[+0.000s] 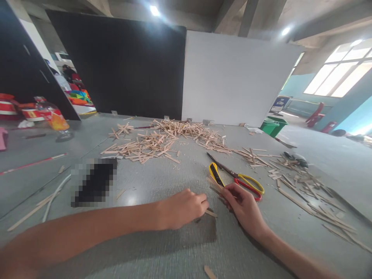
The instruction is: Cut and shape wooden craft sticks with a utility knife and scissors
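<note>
While the right hand (241,203) is pinching a wooden stick (214,183) toward ten o'clock, the left hand (186,207) is curling at nine, its hold escaping me; stick handling is apparently underway, the next move seemingly calling for a steady pinch.

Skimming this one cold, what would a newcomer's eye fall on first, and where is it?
Probably the heap of wooden sticks, spread across the far middle of the table in front of the upright black board and white board. Next, likely the yellow cutter and the scissors with red and yellow handles, lying just beyond the right hand, which pinches a thin stick.
</note>
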Demonstrator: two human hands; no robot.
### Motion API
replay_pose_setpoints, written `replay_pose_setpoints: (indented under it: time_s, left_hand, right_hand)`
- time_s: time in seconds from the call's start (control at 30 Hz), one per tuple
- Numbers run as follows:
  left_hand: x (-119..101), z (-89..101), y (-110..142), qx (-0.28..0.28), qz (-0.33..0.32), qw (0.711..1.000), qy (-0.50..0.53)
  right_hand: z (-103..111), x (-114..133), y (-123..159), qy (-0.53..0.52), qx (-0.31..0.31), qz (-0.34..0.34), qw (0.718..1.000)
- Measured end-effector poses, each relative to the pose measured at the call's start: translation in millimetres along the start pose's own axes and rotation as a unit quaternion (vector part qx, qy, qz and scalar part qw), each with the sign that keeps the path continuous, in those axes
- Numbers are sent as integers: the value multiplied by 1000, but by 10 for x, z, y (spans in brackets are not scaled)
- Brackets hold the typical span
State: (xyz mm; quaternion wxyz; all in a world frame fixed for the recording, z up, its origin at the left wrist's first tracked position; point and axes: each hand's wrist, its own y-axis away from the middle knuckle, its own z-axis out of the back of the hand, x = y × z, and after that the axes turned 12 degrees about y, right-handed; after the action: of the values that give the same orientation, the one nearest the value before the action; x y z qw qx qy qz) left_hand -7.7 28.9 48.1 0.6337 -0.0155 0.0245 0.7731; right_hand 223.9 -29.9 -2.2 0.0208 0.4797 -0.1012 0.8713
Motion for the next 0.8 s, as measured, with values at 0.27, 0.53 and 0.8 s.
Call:
replay_pose_setpoints:
  time_s: [0.27, 0.53, 0.8]
  left_hand:
    - [346, -13, -164, 2, 159, 986, -43]
    - [1580, 123, -291, -31, 318, 948, -5]
    - [1537, 189, -260, -78, 347, 934, 32]
  right_hand:
    - [1, -7, 0, -5, -5, 11, 1000]
    - [22, 6, 8, -4, 2, 13, 1000]
    - [47, 0, 6, 4, 3, 28, 1000]
